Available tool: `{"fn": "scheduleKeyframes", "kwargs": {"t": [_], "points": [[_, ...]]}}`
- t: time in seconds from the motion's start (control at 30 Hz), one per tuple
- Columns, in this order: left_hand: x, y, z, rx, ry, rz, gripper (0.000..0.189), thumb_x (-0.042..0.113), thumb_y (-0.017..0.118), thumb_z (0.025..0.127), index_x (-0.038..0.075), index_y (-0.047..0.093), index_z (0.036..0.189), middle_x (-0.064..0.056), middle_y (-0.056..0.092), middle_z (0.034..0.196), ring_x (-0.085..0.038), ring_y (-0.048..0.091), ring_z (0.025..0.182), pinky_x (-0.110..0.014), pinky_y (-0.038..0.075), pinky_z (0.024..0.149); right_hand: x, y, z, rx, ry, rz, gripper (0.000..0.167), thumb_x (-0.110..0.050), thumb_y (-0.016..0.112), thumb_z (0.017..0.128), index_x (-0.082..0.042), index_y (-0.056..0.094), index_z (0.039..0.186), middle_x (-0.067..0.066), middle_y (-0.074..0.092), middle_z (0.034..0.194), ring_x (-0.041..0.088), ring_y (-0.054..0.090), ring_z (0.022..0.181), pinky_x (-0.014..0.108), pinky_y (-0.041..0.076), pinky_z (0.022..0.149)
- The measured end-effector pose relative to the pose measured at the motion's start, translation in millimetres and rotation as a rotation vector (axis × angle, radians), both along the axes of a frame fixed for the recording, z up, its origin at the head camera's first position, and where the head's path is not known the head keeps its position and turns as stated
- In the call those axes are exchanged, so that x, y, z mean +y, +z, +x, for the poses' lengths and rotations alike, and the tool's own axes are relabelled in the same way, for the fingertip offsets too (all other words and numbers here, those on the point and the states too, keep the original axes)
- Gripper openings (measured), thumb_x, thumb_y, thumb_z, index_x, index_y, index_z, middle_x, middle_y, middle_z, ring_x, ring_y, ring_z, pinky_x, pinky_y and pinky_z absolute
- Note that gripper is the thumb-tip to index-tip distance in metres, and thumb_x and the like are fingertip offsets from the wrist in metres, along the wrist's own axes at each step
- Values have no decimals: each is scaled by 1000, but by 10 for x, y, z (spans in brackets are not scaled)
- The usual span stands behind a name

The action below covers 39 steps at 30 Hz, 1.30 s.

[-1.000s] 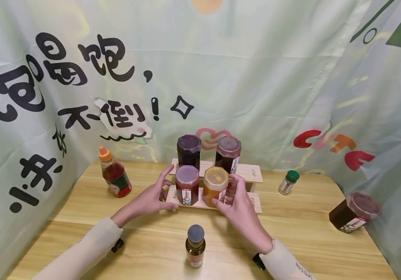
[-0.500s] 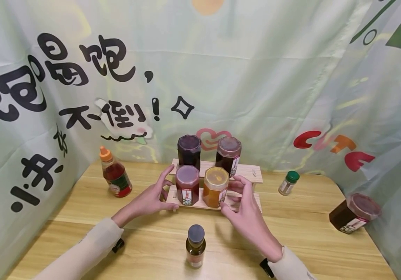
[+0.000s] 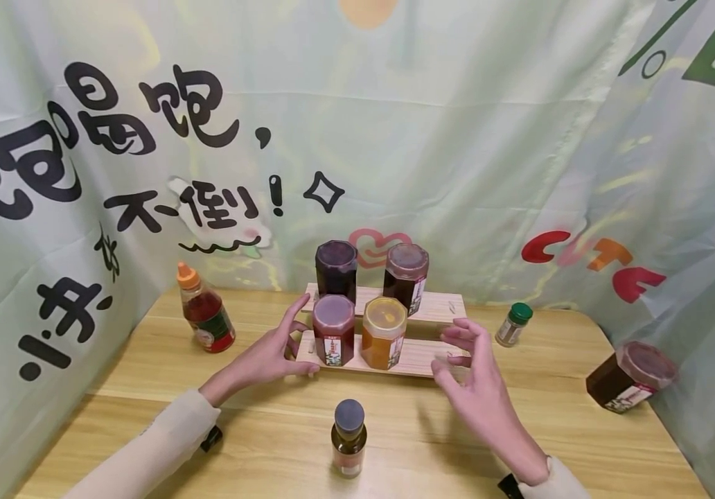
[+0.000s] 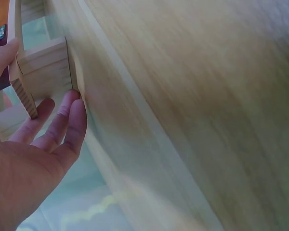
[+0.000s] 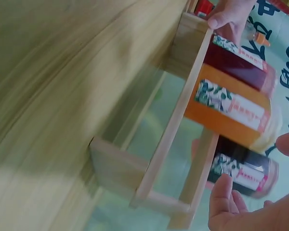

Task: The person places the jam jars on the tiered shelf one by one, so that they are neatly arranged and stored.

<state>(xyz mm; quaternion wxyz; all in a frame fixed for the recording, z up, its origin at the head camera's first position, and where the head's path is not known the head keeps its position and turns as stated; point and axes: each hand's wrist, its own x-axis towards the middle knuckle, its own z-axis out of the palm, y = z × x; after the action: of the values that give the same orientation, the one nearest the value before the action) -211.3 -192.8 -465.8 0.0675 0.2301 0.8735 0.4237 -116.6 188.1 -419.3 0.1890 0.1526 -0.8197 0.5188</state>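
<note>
A two-step wooden rack (image 3: pixel 422 357) stands mid-table and bears jars on both steps. Its lower step carries a red jam jar (image 3: pixel 334 339) and, to the right, an orange jar (image 3: pixel 383 339); two dark jars, one at back left (image 3: pixel 336 272) and one at back right (image 3: pixel 404 283), are above. My left hand (image 3: pixel 264 357) holds the rack's left end, its thumb on the front board and fingers at the side in the left wrist view. Near the lower step's right end, my right hand (image 3: pixel 479 388) is held with fingers apart, gripping nothing.
A red sauce bottle with an orange cap (image 3: pixel 209 315) stands at left. In front is a dark-capped brown bottle (image 3: pixel 349 440). To the right are a green-lidded shaker (image 3: pixel 513 326) and another dark jar (image 3: pixel 625 384). A printed curtain (image 3: pixel 457 159) hangs behind the table.
My right hand has let go of the orange jar and moved right, to the rack's right end. The left hand and the jars have stayed in place.
</note>
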Motion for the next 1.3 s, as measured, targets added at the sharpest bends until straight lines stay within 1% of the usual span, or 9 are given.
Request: {"fn": "scheduleKeyframes", "kwargs": {"t": [0.13, 0.37, 0.5, 0.63, 0.77, 0.83, 0.97, 1.1, 1.3], "points": [[-25, -7, 5, 7, -1, 2, 129, 41, 95, 88, 44, -1, 174, -15, 64, 143, -18, 67, 84, -40, 57, 76, 134, 30, 15, 7, -27, -3, 68, 9, 73, 97, 1, 37, 154, 19, 55, 143, 33, 60, 128, 18, 50, 95], [-55, 31, 14, 9, -3, 4, 129, 42, 95, 88, 45, -1, 174, -13, 65, 142, -20, 67, 85, -42, 56, 77, 416, 102, 19, 55, -72, -5, 68, 14, 70, 97, 1, 37, 155, 9, 53, 138, 12, 60, 125, 14, 49, 93], [-48, 44, 7, 13, -15, 3, 128, 41, 94, 89, 43, -1, 175, -14, 65, 141, -19, 67, 84, -41, 56, 78, 611, 121, 67, 52, -118, -16, 69, 17, 68, 97, -1, 36, 155, 4, 51, 137, 8, 59, 125, 12, 48, 93], [-48, 47, 1, 12, -27, 9, 128, 38, 94, 90, 41, -1, 175, -14, 65, 141, -19, 67, 83, -40, 56, 77, 776, 146, 129, 22, -189, 8, 68, 14, 68, 99, -2, 35, 157, -1, 49, 138, 6, 58, 126, 10, 47, 93], [-58, 47, -10, 1, -34, 9, 128, 39, 94, 90, 44, -3, 175, -14, 65, 143, -19, 68, 84, -40, 57, 77, 900, 154, 182, 14, -238, 28, 70, 12, 69, 100, -6, 35, 158, -1, 50, 139, 3, 57, 126, 9, 46, 93], [-56, 45, -16, 2, -44, 15, 127, 39, 93, 91, 42, -2, 175, -15, 65, 143, -19, 69, 83, -40, 57, 77, 969, 149, 199, 11, -267, 34, 71, 12, 70, 99, -8, 36, 158, -2, 49, 139, 2, 56, 126, 9, 46, 93], [-55, 35, -14, 8, -54, 19, 126, 38, 92, 92, 38, -2, 176, -18, 65, 144, -19, 68, 83, -40, 57, 77, 1087, 145, 221, -9, -366, 49, 73, 8, 75, 98, -8, 37, 158, -6, 48, 138, -1, 51, 126, 8, 41, 94], [-55, 25, -8, -4, -40, 15, 127, 38, 93, 91, 39, -2, 176, -15, 65, 143, -19, 68, 84, -40, 56, 78, 1181, 151, 250, -60, -489, 57, 75, -1, 80, 96, -6, 39, 157, -14, 45, 138, -3, 45, 127, 7, 36, 94], [-47, 18, -7, -3, -27, 5, 126, 41, 92, 91, 42, -2, 175, -15, 64, 144, -18, 68, 85, -40, 56, 78, 1381, 166, 293, -110, -639, 25, 71, -10, 83, 94, -15, 44, 154, -24, 39, 133, -1, 45, 122, 5, 32, 96]]}}
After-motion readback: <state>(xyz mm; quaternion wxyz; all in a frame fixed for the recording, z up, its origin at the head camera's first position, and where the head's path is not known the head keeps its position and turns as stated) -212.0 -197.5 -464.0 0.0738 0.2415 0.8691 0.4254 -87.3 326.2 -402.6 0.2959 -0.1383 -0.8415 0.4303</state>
